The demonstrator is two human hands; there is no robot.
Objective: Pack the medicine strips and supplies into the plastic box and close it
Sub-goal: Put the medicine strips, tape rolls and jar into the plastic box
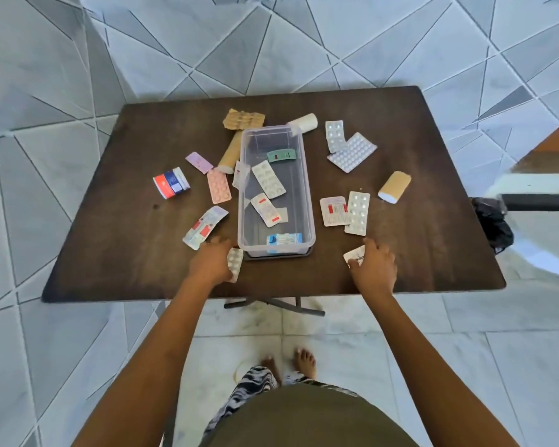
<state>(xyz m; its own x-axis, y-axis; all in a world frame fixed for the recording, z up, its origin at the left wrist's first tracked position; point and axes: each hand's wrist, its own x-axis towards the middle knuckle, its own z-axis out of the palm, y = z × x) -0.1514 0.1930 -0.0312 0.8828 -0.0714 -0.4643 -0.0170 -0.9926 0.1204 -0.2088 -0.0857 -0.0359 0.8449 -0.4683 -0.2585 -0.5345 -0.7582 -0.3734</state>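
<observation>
A clear plastic box (308,188) stands open in the middle of the dark table (126,221), with several medicine strips inside. More strips lie scattered on both sides, among them a pink strip (219,186), a silver strip (352,152) and a red-marked strip (334,210). My left hand (211,262) is closed on a small silver strip (235,262) just left of the box's near end. My right hand (375,269) grips a white strip (355,254) to the box's right.
Tan bandage rolls lie left of the box (230,153) and at the right (395,186). A white roll (304,122) sits behind the box, a red-and-blue tub (171,182) at the left. The box lid is not visible. A white chair (536,188) stands right of the table.
</observation>
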